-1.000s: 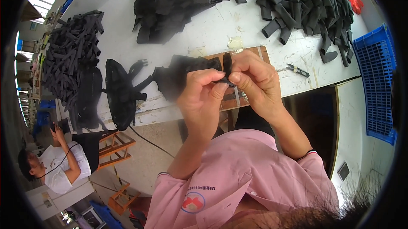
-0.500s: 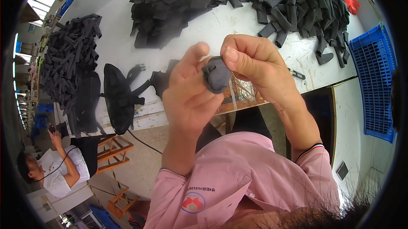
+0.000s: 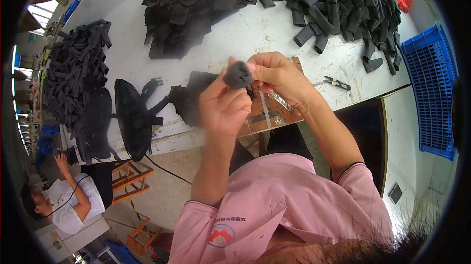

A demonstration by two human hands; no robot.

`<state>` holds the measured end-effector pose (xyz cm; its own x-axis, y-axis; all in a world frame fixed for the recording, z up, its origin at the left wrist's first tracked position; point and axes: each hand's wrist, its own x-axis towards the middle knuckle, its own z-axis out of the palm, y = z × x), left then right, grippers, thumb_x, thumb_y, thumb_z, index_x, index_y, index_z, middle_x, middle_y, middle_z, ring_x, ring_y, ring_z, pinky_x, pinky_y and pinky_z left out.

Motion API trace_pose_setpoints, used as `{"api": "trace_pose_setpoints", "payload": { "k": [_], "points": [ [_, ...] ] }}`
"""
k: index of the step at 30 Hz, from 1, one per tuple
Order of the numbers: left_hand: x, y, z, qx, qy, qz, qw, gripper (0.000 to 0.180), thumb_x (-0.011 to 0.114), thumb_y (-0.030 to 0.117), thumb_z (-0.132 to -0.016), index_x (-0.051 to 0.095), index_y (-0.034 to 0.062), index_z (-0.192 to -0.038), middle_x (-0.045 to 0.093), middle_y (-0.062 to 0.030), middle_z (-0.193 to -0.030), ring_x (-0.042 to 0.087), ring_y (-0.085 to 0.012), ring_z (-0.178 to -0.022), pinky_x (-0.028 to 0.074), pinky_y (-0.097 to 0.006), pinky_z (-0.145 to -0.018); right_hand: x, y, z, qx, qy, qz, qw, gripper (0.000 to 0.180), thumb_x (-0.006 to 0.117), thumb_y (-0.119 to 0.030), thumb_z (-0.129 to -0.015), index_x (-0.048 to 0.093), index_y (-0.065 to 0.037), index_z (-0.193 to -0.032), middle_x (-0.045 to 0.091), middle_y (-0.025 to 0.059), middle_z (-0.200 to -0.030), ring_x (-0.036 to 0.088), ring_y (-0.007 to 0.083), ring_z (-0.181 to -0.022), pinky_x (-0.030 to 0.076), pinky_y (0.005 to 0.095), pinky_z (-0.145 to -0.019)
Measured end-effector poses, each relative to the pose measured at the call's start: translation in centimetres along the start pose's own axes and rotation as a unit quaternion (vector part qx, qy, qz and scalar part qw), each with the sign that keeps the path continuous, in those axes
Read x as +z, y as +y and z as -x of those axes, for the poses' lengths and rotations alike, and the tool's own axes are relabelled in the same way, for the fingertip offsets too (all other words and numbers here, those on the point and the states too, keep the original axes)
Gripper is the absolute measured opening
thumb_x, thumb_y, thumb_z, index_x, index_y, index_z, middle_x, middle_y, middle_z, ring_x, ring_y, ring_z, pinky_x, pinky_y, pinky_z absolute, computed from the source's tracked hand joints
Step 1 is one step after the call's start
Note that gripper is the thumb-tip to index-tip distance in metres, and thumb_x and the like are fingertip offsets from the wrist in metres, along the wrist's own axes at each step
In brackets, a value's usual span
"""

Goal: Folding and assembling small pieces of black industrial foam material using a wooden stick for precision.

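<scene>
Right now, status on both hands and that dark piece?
Left hand and right hand both pinching small dark fabric piece, held above table edge. Snips lie right of hands, untouched. Nothing blocking.

Pink short-sleeved shirt point(image 3: 289, 200), dark-trimmed cuffs

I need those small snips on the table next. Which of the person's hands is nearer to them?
Right. The right hand is just left of the small snips, raised above the table. The left hand is farther left, beyond the right one.
</scene>
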<state>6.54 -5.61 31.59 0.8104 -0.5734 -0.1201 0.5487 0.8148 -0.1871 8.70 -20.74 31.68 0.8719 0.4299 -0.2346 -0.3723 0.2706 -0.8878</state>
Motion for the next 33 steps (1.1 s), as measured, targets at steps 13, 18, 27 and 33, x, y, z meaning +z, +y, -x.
{"api": "trace_pose_setpoints", "payload": {
  "k": [13,18,27,33],
  "points": [
    [0.4,-0.4,0.7,0.355,-0.062,-0.832,0.421,0.012,0.057,-0.004,-0.076,0.059,-0.0022,-0.088,0.059,-0.0104,-0.096,0.055,-0.0163,-0.088,0.043,-0.027,-0.080,-1.0,1.3,0.9,-0.159,0.061,0.152,0.974,0.030,0.058,-0.031,-0.081,0.057,-0.001,-0.080,0.048,0.0020,-0.064,0.044,0.0102,-0.058,0.035,0.0235,-0.049],
    [0.5,-2.3,1.8,0.423,-0.020,-0.642,0.639,0.016,0.051,-0.010,-0.076,0.057,-0.0038,-0.090,0.059,-0.0111,-0.096,0.054,-0.0143,-0.089,0.042,-0.027,-0.081,1.3,-1.9,3.1,-0.388,0.072,0.514,0.762,0.030,0.061,-0.031,-0.075,0.055,-0.002,-0.074,0.052,0.0076,-0.072,0.052,0.0213,-0.072,0.041,0.0339,-0.056],
    [0.3,-1.9,0.1,0.244,-0.013,-0.613,0.751,0.016,0.063,0.004,-0.076,0.057,-0.0038,-0.088,0.060,-0.0114,-0.087,0.056,-0.0130,-0.080,0.046,-0.023,-0.069,-0.5,1.4,2.4,-0.323,0.060,0.553,0.765,0.022,0.057,-0.024,-0.078,0.053,-0.005,-0.070,0.054,0.0097,-0.066,0.053,0.0285,-0.061,0.041,0.0365,-0.051],
    [1.5,-1.8,-0.8,0.192,0.070,-0.786,0.584,0.010,0.065,0.002,-0.071,0.058,-0.0022,-0.077,0.056,-0.0044,-0.075,0.050,-0.0075,-0.065,0.042,-0.021,-0.059,-1.3,5.3,1.4,-0.332,0.066,0.439,0.832,0.022,0.053,-0.024,-0.081,0.052,-0.004,-0.072,0.052,0.0108,-0.064,0.051,0.0300,-0.058,0.040,0.0367,-0.052]
  ]
}}
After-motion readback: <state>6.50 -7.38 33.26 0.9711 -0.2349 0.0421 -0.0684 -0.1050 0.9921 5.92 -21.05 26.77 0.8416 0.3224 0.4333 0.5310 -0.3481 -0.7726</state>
